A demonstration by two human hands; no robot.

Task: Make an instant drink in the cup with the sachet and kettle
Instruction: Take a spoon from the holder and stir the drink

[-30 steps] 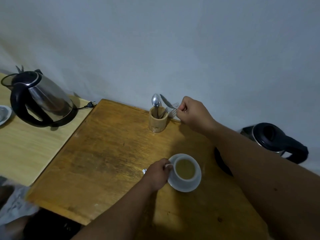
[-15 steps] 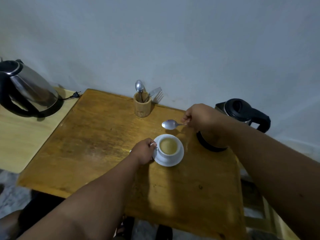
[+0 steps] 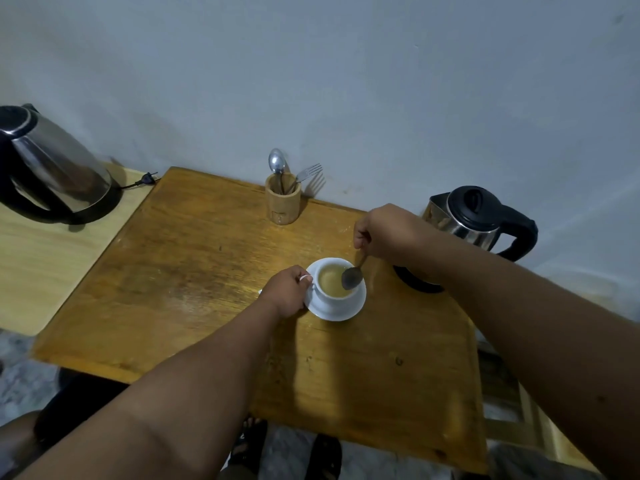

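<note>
A white cup filled with pale brown liquid stands on a white saucer near the middle of the wooden table. My left hand is closed around the cup's handle. My right hand pinches the handle of a metal spoon, whose bowl hangs just over the liquid at the cup's right rim. A steel kettle with a black lid stands at the right behind my right arm. No sachet is in sight.
A wooden holder with a spoon and a fork stands at the table's back edge by the wall. A second steel kettle sits on a lighter table at the left, its plug lying loose. Sandalled feet show below the table's front edge.
My right hand took a spoon out of the holder, carried it towards me and lowered its bowl down to the cup. My left hand stayed on the cup handle.
</note>
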